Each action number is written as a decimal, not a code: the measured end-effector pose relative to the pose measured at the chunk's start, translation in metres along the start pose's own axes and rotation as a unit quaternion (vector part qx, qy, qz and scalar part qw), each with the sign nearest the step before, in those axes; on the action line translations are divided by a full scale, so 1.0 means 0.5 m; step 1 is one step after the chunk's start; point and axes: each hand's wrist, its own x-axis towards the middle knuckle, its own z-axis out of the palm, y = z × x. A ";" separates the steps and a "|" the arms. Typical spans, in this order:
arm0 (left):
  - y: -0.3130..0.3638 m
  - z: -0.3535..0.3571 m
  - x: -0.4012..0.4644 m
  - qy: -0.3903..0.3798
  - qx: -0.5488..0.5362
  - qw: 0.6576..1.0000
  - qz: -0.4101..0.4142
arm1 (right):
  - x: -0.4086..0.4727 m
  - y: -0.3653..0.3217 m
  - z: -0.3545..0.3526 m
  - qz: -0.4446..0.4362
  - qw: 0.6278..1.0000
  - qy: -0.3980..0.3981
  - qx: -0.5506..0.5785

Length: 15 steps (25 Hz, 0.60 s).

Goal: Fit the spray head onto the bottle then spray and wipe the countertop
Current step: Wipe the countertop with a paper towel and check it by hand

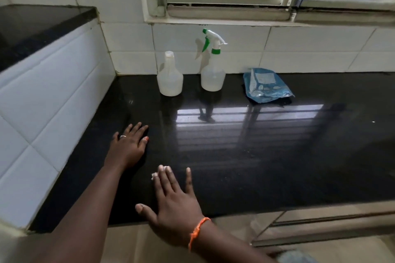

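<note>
Both hands lie flat on the black desk (277, 156), fingers straight: left hand (128, 147) bare, right hand (173, 198) pressing a white wipe (154, 175). Behind them, the spray bottle (213, 70) stands between a capless bottle (170, 77) and a blue packet (266, 85).

Two bottles (170, 74) (213, 70) and a blue packet (266, 85) are crowding the back wall; the worktop (277, 156) in front is lying open.

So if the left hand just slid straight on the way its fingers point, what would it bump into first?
Probably the capped bottle. The left hand lies flat on the countertop, fingers aimed up and right; the stretch between looks bare, though depth is hard to judge.
</note>
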 end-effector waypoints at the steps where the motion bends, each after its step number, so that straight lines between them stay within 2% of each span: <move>1: -0.001 0.000 0.000 -0.001 0.000 1.000 0.001 | -0.013 0.011 -0.008 0.002 1.000 -0.007 -0.002; 4: -0.004 -0.003 0.002 -0.004 0.002 1.000 0.000 | -0.036 0.127 -0.069 0.115 0.993 0.008 -0.014; 6: -0.004 -0.003 0.003 -0.006 -0.001 1.000 -0.001 | -0.078 0.254 -0.105 0.235 0.971 0.021 -0.038; 8: -0.004 -0.002 0.002 -0.007 0.002 1.000 -0.001 | -0.123 0.355 -0.122 0.312 0.949 0.007 -0.050; 12: -0.001 -0.004 -0.001 -0.007 0.004 1.000 -0.001 | -0.077 0.451 -0.173 0.360 0.933 -0.003 -0.015; 15: 0.000 -0.004 -0.001 -0.006 0.003 1.000 -0.001 | 0.023 0.428 -0.212 0.391 0.920 0.012 0.015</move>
